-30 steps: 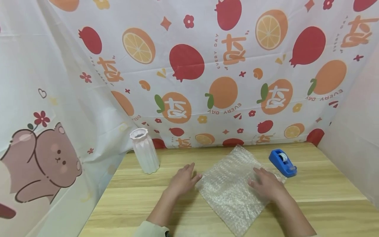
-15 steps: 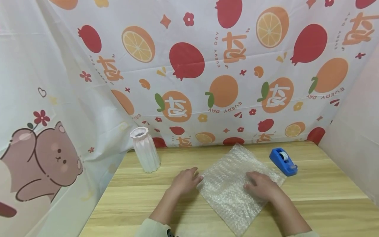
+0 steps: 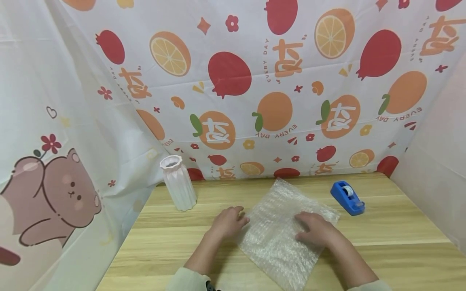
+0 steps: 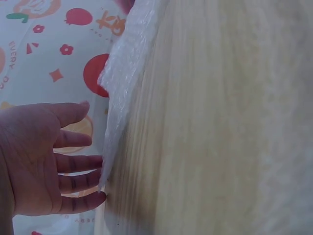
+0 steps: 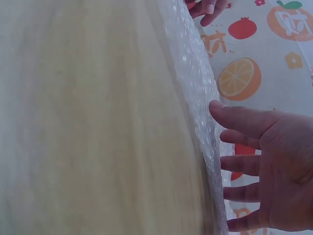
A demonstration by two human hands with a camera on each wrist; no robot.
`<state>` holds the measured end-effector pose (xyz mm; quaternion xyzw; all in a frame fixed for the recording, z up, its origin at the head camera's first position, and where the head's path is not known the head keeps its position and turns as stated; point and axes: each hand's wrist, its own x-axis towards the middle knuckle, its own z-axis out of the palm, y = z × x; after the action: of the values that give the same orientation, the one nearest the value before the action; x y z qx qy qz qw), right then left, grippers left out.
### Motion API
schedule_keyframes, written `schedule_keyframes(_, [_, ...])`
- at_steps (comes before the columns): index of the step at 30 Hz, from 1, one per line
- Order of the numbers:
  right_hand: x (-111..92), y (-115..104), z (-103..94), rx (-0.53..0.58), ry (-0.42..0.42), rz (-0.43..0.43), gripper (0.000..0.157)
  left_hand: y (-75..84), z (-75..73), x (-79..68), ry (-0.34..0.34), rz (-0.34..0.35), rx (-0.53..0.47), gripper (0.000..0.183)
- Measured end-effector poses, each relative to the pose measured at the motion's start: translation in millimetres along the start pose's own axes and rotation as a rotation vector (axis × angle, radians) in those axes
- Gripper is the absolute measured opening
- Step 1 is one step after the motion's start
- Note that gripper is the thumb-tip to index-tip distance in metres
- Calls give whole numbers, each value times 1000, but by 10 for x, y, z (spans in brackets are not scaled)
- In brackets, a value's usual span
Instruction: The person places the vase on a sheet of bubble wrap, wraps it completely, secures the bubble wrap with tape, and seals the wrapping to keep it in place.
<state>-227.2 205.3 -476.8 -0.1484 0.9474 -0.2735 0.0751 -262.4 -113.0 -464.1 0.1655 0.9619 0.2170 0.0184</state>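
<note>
A clear sheet of bubble wrap [image 3: 271, 238] lies flat on the wooden table, turned so that one corner points to the back. On its right part rests my right hand [image 3: 316, 229], palm down. In the right wrist view its spread fingers [image 5: 242, 192] touch the sheet. My left hand [image 3: 226, 223] is at the sheet's left corner, fingers relaxed. From the left wrist view, the lower fingertips [image 4: 95, 198] of that hand meet the sheet's edge, and nothing is gripped.
A white ribbed vase [image 3: 179, 186] stands upright at the back left. At the back right sits a blue tape dispenser [image 3: 347, 198] with a roll in it. A fruit-printed curtain [image 3: 247, 121] hangs behind the wooden table [image 3: 145, 250].
My right hand has come left and a little nearer, and the bubble wrap has slid left with it, away from the tape dispenser. My left hand's fingers have dropped slightly.
</note>
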Motion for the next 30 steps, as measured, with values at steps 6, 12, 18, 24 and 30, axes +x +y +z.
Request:
schedule_keyframes(6, [29,-41,37,42,-25,-13,66,-3,16,-13,-4,-12,-45,48])
schedule_keyframes(12, [41,-49,66,83,-47,-11,66,-15,46,-14,2,-29,-86,49])
schedule_keyframes(18, [47,-64,70,106,-72,-60,66,-19,71,-15,11,-60,-110,47])
schedule_keyframes(24, [47,-93,68,99,-85,-91,67,11,69,-35,7,-91,-128,44])
schedule_keyframes(30, [48,-121,69,100,-100,-112,66,47,56,-44,40,-126,-167,41])
